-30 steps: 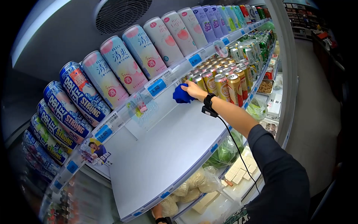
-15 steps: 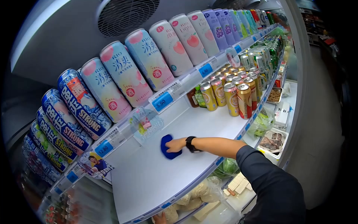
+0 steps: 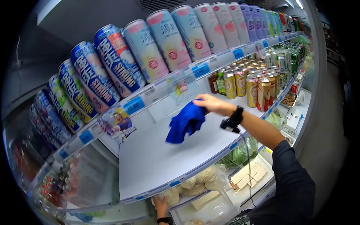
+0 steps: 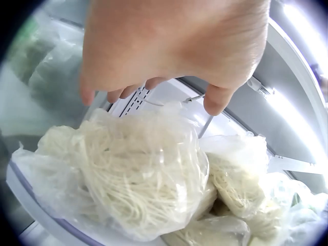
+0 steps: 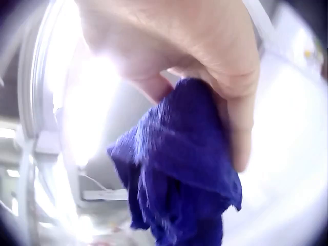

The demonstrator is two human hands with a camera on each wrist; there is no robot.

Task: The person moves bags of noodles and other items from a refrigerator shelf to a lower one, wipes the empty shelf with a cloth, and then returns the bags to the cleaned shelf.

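Observation:
A blue cloth (image 3: 186,122) hangs in loose folds from my right hand (image 3: 215,105), which pinches its upper end between thumb and fingers. The cloth dangles over the white shelf (image 3: 150,161), and in the right wrist view the blue cloth (image 5: 184,159) droops below the fingers. Low down, my left hand (image 3: 161,207) is beside the bagged noodles (image 3: 170,197) under the shelf's front edge. The left wrist view has the left hand (image 4: 174,46) over a clear bag of pale noodles (image 4: 138,174), fingers spread apart from the thumb and partly hidden behind the bag.
Tall drink cans (image 3: 168,41) line the upper shelf above price tags. Gold beer cans (image 3: 258,90) and small bottles (image 3: 221,83) stand at the white shelf's right end. Below are bagged greens (image 3: 242,153) and a tray of white blocks (image 3: 251,174). A cable (image 3: 248,168) trails from the right wrist.
The right hand wiped the cloth from the shelf's far right corner toward its middle, then lifted it so it hangs loose. The head view has shifted. The left hand stays low by the noodles.

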